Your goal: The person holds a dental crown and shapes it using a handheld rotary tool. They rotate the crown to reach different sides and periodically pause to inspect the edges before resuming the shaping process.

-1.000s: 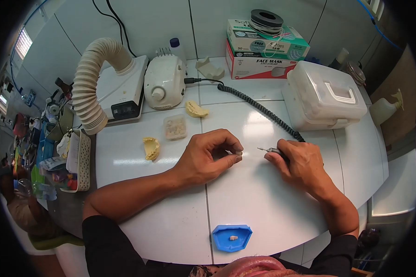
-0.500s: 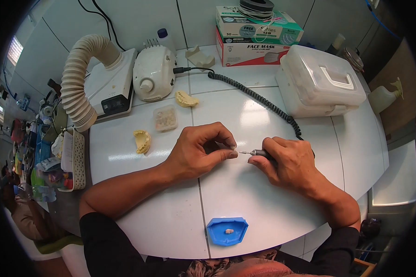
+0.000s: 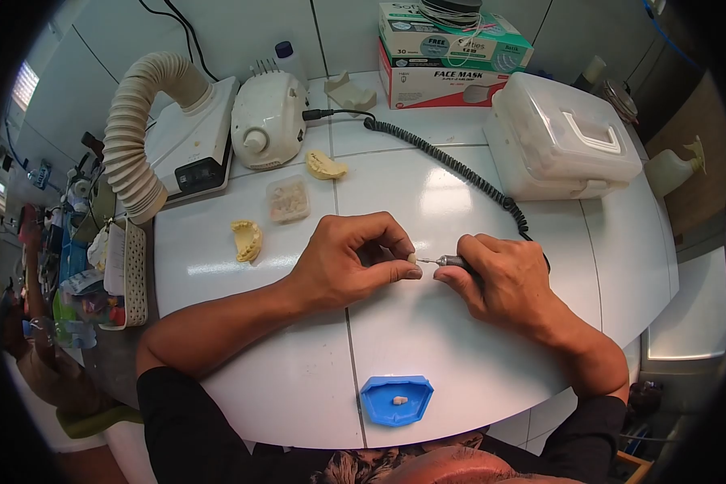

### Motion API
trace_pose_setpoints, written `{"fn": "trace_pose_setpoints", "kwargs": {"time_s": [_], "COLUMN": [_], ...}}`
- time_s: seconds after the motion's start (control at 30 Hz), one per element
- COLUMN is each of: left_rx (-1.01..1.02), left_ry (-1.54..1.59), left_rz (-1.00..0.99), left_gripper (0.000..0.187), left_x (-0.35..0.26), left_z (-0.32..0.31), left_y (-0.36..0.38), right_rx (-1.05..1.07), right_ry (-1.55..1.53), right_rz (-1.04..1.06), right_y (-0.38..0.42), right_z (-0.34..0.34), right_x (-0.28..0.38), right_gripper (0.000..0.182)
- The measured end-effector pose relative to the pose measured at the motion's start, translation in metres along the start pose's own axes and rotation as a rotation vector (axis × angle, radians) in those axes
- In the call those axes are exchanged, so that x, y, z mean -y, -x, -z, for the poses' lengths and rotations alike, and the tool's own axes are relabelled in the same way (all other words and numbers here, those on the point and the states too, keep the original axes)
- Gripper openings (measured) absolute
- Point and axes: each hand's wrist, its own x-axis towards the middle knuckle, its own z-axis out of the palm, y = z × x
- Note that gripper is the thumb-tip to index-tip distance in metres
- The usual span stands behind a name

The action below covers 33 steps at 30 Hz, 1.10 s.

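Between thumb and forefinger, my left hand (image 3: 355,254) pinches a small off-white piece (image 3: 412,258) that looks like a dental crown. My right hand (image 3: 504,282) is wrapped round a rotary handpiece (image 3: 452,262), its thin bur pointing left with the tip right at the piece. A coiled black cord (image 3: 452,165) runs from behind the right hand to the white micromotor control box (image 3: 268,121). Nearer my body, a blue tray (image 3: 395,415) holds a small pinkish-beige piece (image 3: 399,400).
Yellow dental casts (image 3: 248,240) (image 3: 325,165) lie left of centre beside a clear box of small pieces (image 3: 288,200). A suction hose (image 3: 125,133) curves at left. Mask boxes (image 3: 440,85) and a white case (image 3: 565,141) stand behind. A person (image 3: 56,367) is at far left.
My left thumb and fingers have shifted slightly, and the off-white piece shows more clearly against the bur tip. The hold on the handpiece is unchanged. The person at far left has moved.
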Motion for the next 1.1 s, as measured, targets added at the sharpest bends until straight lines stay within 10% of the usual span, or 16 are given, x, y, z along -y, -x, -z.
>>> {"fn": "trace_pose_setpoints", "kwargs": {"time_s": [1.1], "left_rx": [0.012], "left_ry": [0.016], "left_rz": [-0.002], "left_gripper": [0.015], "left_x": [0.001], "left_z": [-0.0035], "left_y": [-0.0014], "right_rx": [-0.015], "right_ry": [0.025], "right_rz": [-0.002], "right_y": [-0.0011], "right_z": [-0.0039], "right_x": [0.0007], "right_gripper": [0.05]}}
